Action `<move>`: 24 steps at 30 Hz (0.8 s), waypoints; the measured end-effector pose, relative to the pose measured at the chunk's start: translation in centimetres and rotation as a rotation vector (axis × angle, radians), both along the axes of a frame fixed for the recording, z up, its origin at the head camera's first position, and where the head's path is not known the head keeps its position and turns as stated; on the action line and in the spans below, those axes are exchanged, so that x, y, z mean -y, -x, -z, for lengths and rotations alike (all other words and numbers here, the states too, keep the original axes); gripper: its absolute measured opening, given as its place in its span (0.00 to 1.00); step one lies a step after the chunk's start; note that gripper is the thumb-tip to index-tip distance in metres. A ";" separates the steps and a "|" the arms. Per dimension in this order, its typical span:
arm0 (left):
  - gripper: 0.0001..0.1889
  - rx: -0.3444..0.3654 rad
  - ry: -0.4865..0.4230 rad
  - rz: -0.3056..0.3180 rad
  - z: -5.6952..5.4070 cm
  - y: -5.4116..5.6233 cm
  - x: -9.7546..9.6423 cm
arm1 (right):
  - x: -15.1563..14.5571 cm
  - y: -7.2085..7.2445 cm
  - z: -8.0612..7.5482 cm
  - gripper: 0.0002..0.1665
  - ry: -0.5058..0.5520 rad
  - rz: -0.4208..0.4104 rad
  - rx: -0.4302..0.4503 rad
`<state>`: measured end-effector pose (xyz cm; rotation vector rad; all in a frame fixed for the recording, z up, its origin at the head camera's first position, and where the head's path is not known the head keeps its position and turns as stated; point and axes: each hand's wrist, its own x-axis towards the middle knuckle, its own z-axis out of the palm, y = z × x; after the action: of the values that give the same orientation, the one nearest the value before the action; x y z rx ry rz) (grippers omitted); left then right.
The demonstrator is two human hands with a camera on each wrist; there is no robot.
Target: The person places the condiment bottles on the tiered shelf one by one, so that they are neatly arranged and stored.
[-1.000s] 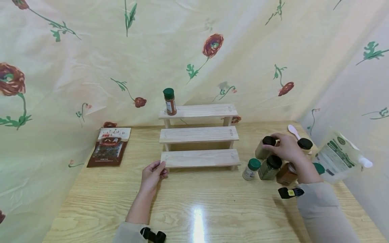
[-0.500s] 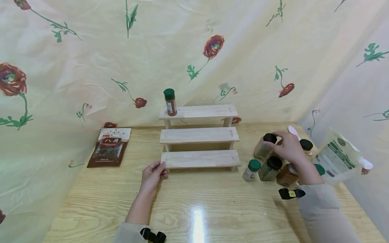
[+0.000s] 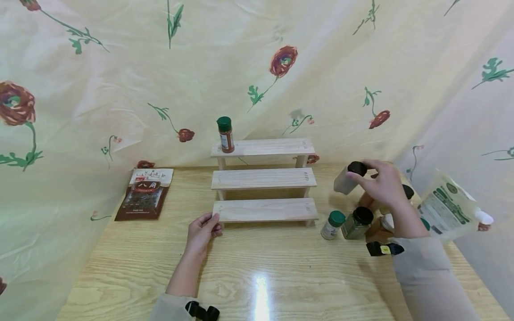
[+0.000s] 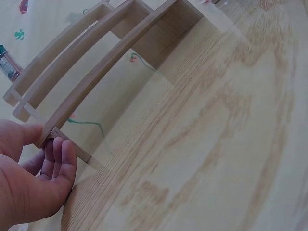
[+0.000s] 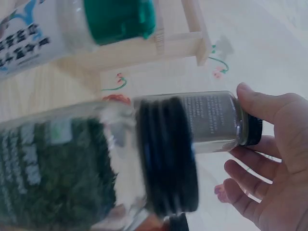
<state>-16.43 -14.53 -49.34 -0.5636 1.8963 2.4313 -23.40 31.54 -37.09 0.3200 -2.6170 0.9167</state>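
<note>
In the head view my right hand (image 3: 383, 185) pinches a spice jar (image 3: 343, 182) with a black lid and greyish contents, tilted and raised beside the other jars. The right wrist view shows thumb and fingers at the neck of that jar (image 5: 211, 118). My left hand (image 3: 202, 229) grips the left end of the lowest step of a three-tier wooden rack (image 3: 265, 210). In the left wrist view the thumb lies on top of the board (image 4: 82, 91) and the fingers curl underneath. On the top step's left end stands a green-capped bottle (image 3: 226, 136) with reddish contents.
Close by my right hand stand a small green-capped bottle (image 3: 331, 226), a black-lidded jar of green herbs (image 3: 355, 224) and several partly hidden jars. A white spouted pouch (image 3: 445, 209) leans at the far right. A brown spice packet (image 3: 144, 195) lies at the left.
My right hand has lifted the black-lidded jar up and away from the group, tilting it. My left hand has stayed on the rack.
</note>
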 end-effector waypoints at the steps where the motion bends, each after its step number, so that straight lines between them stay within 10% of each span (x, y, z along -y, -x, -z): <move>1: 0.21 -0.002 -0.002 0.000 0.0 0.0 0.0 | 0.1 0.1 -0.1 0.30 0.016 0.001 -0.004; 24: 0.21 0.012 0.003 0.001 0.1 0.0 0.1 | 4.1 1.4 -4.9 0.32 0.149 0.009 -0.045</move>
<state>-16.45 -14.62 -49.42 -0.5763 1.8955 2.4193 -24.78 27.39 -32.17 0.2867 -2.4909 1.0812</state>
